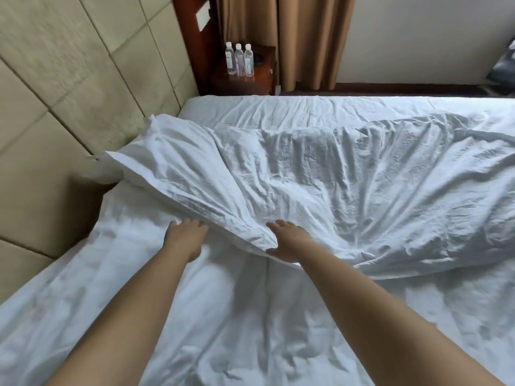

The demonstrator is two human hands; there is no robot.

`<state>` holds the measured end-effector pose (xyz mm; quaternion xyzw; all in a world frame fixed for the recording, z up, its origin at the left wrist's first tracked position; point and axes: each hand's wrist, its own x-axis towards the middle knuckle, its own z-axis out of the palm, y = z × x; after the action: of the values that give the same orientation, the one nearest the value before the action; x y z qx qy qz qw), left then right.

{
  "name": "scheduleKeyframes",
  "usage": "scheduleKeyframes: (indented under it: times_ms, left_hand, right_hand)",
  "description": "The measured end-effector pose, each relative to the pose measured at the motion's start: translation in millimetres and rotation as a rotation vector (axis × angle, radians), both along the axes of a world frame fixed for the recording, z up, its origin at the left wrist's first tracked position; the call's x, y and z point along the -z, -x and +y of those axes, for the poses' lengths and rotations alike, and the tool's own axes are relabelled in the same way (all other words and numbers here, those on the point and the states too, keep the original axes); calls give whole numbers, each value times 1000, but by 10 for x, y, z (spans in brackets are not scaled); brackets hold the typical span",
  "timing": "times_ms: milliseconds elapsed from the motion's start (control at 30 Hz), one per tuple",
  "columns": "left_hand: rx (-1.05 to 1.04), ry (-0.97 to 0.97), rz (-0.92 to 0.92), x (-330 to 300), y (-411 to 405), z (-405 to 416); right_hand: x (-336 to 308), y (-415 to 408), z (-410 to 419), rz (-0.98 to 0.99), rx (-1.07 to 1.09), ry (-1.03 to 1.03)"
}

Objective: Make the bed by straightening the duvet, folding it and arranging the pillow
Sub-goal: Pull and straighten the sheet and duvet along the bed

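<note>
A crumpled white duvet (348, 176) lies across the bed, its near edge running from the headboard side to the right. Its puffy left end (167, 162) looks like a pillow, but I cannot tell it apart from the duvet. My left hand (185, 238) reaches forward with fairly straight fingers whose tips touch that edge. My right hand (287, 242) holds the edge's near corner, fingers on top and thumb beneath. Smoother white bedding (223, 316) covers the bed under my arms.
A padded beige headboard (69, 93) runs along the left. A dark wooden nightstand (262, 79) at the bed's far corner carries three water bottles (239, 59). Brown curtains (301, 37) hang behind it. A dark object (504, 68) sits at the far right.
</note>
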<state>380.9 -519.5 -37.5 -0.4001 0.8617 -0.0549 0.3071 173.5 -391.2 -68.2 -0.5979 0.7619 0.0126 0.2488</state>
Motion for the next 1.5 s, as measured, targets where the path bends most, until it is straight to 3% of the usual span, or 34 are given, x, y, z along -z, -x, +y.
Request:
scheduleKeyframes:
  times_ms: [333, 600, 800, 967, 1067, 1200, 1267, 1367, 1500]
  left_hand:
    - [-24, 141, 164, -143, -599, -1296]
    - [138, 200, 69, 144, -718, -2269]
    - [151, 187, 124, 316, -718, -2634]
    - [60, 186, 270, 438, -776, -2755]
    - [203, 296, 459, 402, -859, -2793]
    - [475, 361, 480, 89, -971, -2678]
    - [517, 390, 485, -201, -969, -2535]
    - [496, 432, 496, -665, -953, -2418]
    - [522, 640, 495, -1358, -947, -2274]
  right_hand:
    - [-226, -906, -1394, 13, -36, 71]
    - [171, -1452, -2437, 37, -11, 93]
    - [316, -1496, -2789, 129, 101, 123]
    - [77, -1361, -2808, 140, 231, 305]
    - [-119, -1355, -2663, 41, 275, 267]
    - [-199, -1463, -2399, -50, 291, 89]
    - [-285, -1500, -2283, -62, 297, 79]
    - [-650, -1470, -2226, -33, 329, 182]
    - [-1163, -1419, -2140, 62, 355, 452]
